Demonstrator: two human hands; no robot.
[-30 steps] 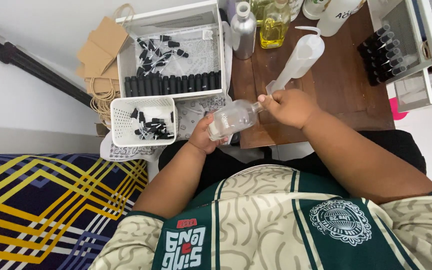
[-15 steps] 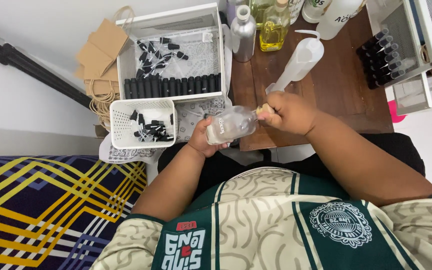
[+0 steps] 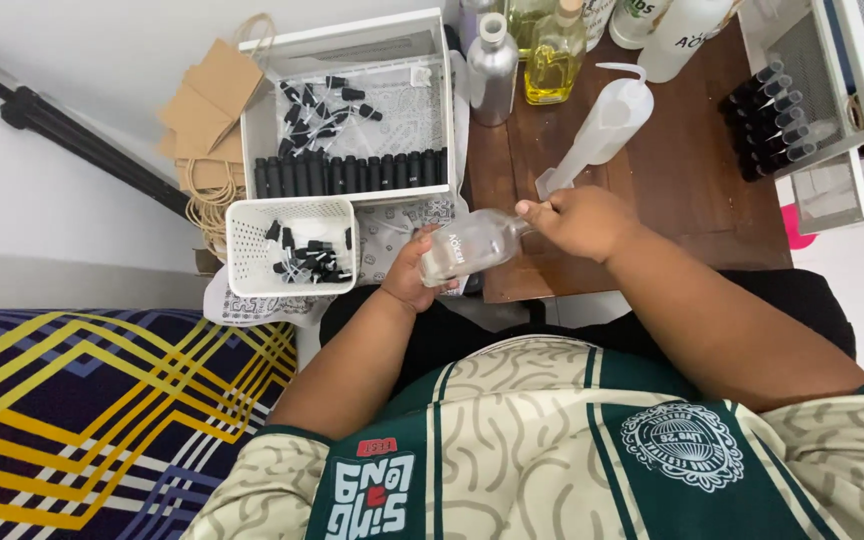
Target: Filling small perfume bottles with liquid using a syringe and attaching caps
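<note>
Before me is the brown table [image 3: 692, 190], and at its left side stands the big white tray [image 3: 252, 110] with a row of black vials [image 3: 352, 173] along its near wall and loose black caps [image 3: 327, 105] behind them. Nearer to me, just beside the tray, is the small white basket [image 3: 237, 250] with some more black caps in it. At the far edge of the table I see a silver bottle [image 3: 493, 70] and next to it a yellow bottle [image 3: 556, 60]. A white squeeze bottle [image 3: 602, 125] with a thin bent spout lies tilted on the table, close behind my right hand [image 3: 577, 220]. The clear bottle [image 3: 472, 250] is in the air over the near left corner of the table, lying almost flat between my two hands. My left hand [image 3: 407, 280] is closed around its base from below. My right hand is closed on its neck end; I cannot see if there is a cap under my fingers.
</note>
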